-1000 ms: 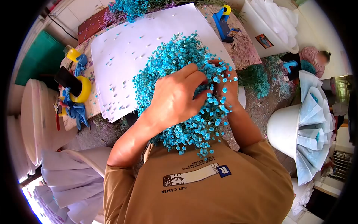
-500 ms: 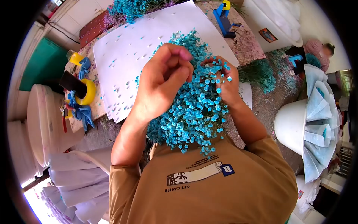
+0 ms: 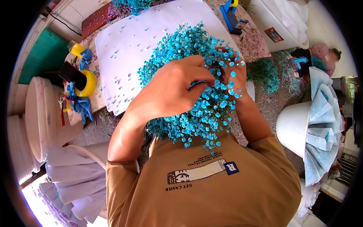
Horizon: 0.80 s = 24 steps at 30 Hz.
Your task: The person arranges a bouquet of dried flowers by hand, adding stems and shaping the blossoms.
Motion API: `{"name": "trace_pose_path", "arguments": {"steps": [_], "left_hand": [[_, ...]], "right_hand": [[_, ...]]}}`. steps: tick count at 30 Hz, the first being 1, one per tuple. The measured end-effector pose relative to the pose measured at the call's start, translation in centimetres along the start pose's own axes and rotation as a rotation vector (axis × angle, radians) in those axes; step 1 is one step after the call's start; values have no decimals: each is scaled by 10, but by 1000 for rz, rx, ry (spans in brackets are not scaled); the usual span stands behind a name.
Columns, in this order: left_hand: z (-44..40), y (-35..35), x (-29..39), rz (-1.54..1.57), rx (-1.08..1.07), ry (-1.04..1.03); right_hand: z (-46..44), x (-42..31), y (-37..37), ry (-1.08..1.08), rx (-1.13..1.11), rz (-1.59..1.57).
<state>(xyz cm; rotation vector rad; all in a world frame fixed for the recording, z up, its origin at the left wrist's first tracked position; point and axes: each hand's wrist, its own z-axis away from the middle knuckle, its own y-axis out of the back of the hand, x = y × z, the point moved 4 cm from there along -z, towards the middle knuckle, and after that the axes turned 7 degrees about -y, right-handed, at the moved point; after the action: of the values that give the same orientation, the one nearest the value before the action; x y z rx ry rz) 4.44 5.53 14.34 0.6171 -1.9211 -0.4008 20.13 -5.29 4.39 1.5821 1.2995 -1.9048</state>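
Observation:
A large bunch of blue-dyed baby's breath spreads in front of my chest, over the table's near edge. On its right side, my right hand is closed around the bunch, partly hidden behind blossoms. My left hand reaches across the middle of the flowers, thumb and fingers pinched among the sprigs near the right hand. The stems between the hands are hidden by the blossoms. Beneath the bunch lie white paper sheets, dotted with fallen blue petals.
At the table's left are a phone, a yellow tape roll and a blue cloth. A blue tape dispenser stands at the back right. A white bucket holds paper-wrapped bunches. Another person is at the far right.
My left hand has moved right and down, from above the flowers to pinching among them. More of the bunch's far side shows, and the view has shifted slightly.

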Motion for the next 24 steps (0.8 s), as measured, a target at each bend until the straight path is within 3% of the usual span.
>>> {"name": "trace_pose_path", "arguments": {"steps": [6, 9, 11, 13, 15, 18, 19, 22, 23, 24], "left_hand": [[-6, -1, 3, -64, -104, -40], [-10, -1, 1, -29, -235, -17], [-13, -1, -5, 12, -253, 91], [-12, -4, -10, 52, -269, 198], [-11, -5, -6, -84, -215, 3], [-12, -7, -2, -215, -262, 45], [-11, -10, 0, -224, -254, 51], [-5, -16, 19, -326, -74, -34], [1, -19, 25, -292, 7, -100], [8, -20, 31, -271, 53, -173]], "right_hand": [[0, -3, 0, 38, 68, 107], [1, -10, -1, 173, 47, 472], [3, -11, -2, 20, 82, 309], [2, -6, 1, 55, 88, 327], [2, -6, 1, 91, 94, 347], [2, -3, 4, 19, 108, 164], [1, -2, 10, 95, 113, 358], [-2, 7, 24, 168, 75, 272], [-3, 7, 19, 56, 62, -18], [2, 1, 14, -24, 85, 13]]}}
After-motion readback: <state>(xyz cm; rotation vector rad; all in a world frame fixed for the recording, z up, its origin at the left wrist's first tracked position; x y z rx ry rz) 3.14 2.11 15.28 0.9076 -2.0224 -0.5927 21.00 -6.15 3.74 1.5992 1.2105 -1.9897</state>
